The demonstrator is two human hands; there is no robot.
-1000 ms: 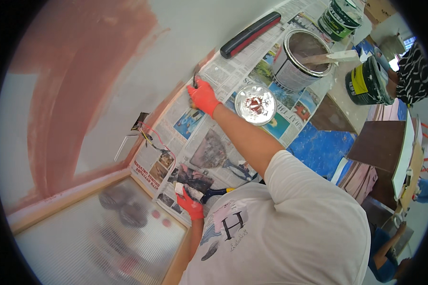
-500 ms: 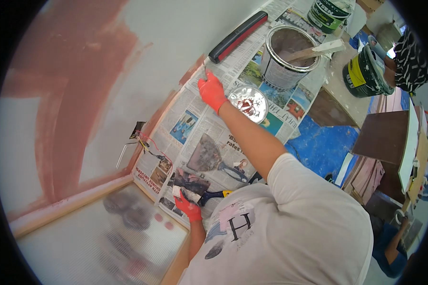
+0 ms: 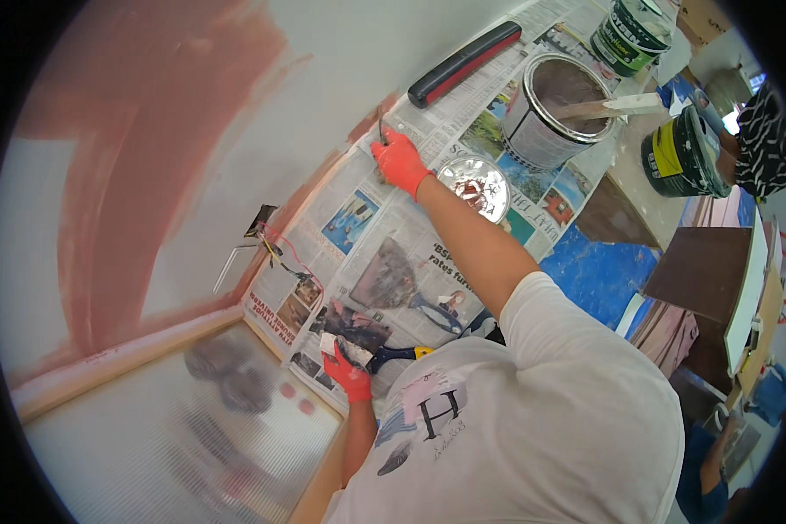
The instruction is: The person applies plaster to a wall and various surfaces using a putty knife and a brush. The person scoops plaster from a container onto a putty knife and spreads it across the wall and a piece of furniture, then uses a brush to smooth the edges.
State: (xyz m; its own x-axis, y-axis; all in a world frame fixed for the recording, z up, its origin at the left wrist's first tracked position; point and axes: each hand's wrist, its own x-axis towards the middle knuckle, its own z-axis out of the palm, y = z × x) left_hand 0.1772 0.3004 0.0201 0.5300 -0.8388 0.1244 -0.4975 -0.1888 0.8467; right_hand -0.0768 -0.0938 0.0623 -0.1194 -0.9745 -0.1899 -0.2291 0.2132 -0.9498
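Note:
My right hand point(image 3: 399, 162), in a red-orange glove, reaches to the wall side of the newspaper-covered surface. Its fingers are closed round a thin, dark tool point(image 3: 382, 131) whose tip points at the foot of the wall. Beside that hand lies a shiny round can lid point(image 3: 473, 188) with red-brown paint on it. Lower down, my left hand point(image 3: 349, 377), gloved alike, grips the pale flat blade of a scraper-like tool with a dark blue and yellow handle point(image 3: 397, 354). Between the hands lies a wide putty knife point(image 3: 389, 275) with a stained grey blade.
An open paint can point(image 3: 546, 131) with a stirring stick stands beyond the lid, near a black-and-red bar-shaped tool point(image 3: 467, 65). Loose wires point(image 3: 279, 258) hang from a wall box. A ribbed translucent panel point(image 3: 236, 419) is at lower left. Another person's arm point(image 3: 716, 463) shows at right.
The view has shifted, so the cans, lid and newspaper appear farther right. My right hand has turned slightly and moved a little along the wall edge. The left hand keeps its grip.

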